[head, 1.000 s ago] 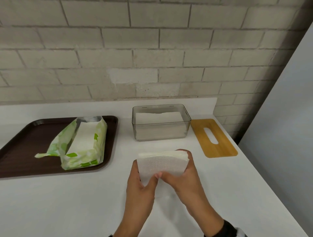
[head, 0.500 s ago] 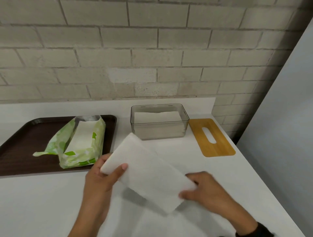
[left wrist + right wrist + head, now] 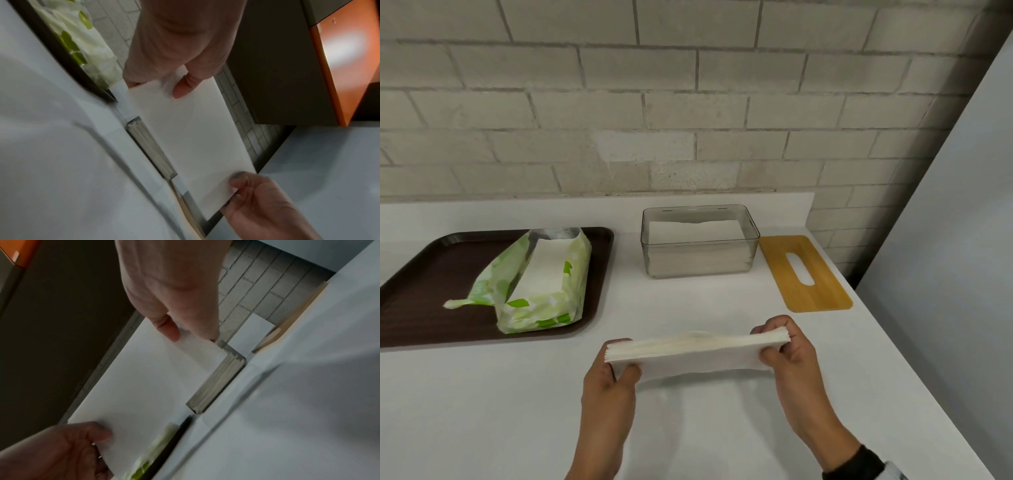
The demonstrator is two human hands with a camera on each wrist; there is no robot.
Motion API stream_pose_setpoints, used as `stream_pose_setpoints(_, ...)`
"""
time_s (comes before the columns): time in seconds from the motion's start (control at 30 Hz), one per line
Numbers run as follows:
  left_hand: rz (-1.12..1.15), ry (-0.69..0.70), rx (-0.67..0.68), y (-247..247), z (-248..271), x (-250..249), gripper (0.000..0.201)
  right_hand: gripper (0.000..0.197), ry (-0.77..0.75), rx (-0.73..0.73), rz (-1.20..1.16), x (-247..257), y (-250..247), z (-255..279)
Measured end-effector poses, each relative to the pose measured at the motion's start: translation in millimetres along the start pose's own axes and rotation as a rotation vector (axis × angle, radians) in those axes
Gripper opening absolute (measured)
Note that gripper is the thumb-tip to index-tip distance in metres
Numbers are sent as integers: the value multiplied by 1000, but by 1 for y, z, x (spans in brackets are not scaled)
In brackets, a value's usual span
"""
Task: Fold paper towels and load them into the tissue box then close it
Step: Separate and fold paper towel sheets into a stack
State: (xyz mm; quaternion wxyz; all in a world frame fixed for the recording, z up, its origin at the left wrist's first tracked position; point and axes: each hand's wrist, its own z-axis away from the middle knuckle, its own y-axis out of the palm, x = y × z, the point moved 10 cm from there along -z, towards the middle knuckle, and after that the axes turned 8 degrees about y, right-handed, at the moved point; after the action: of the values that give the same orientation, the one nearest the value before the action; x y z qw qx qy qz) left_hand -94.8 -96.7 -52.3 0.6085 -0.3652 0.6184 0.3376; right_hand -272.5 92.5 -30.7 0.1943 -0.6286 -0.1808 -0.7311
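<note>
I hold a folded stack of white paper towels (image 3: 698, 353) level above the counter, one hand at each short end. My left hand (image 3: 619, 363) pinches the left end, thumb on the near face. My right hand (image 3: 777, 342) pinches the right end. The same paper towels (image 3: 191, 138) fill the left wrist view, and the paper towels (image 3: 144, 386) also show in the right wrist view. Behind them stands the clear tissue box (image 3: 700, 241), open and part-filled with white towels. Its wooden lid (image 3: 804, 272) with a slot lies flat to the box's right.
A dark brown tray (image 3: 421, 291) at the left carries an opened green-and-white towel package (image 3: 541, 284). A brick wall runs along the back. The white counter (image 3: 482, 411) ends at the right edge beside a grey panel.
The towel stack was held upright by both hands close together, then swung out diagonally. Now my hands are spread apart and hold it level, long edge towards me.
</note>
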Motion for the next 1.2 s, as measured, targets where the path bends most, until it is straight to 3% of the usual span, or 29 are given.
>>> stream_pose_setpoints(0.17, -63, -122, 2, 2, -2, 35, 40, 31, 226, 21, 267, -47, 6, -4)
stream_pose_setpoints(0.37, -52, -97, 18, 2, -7, 33, 36, 28, 224, -7, 259, -46, -4, -7)
stream_pose_setpoints(0.5, -59, -149, 87, 1, -7, 46, 30, 37, 301, 89, 290, -59, 3, -2)
stream_pose_setpoints(0.63, -8, -151, 94, -9, -20, 29, 24, 30, 290, 129, 273, -39, 0, -16)
stream_pose_setpoints(0.8, -73, 63, 113, 7, -78, -42, 41, 40, 83, 72, 213, 40, -4, -78)
stream_pose_setpoints(0.9, -295, 318, 138, 33, -133, -97, 21, 25, -66, 92, 284, 99, 11, -126)
stream_pose_setpoints(0.97, -463, 435, 154, 54, -170, -123, 11, 25, -72, 84, 353, 121, 18, -164)
stream_pose_setpoints(1.2, -806, 346, 354, 116, -258, -104, 17, 34, 67, 21, 811, 103, 27, -264)
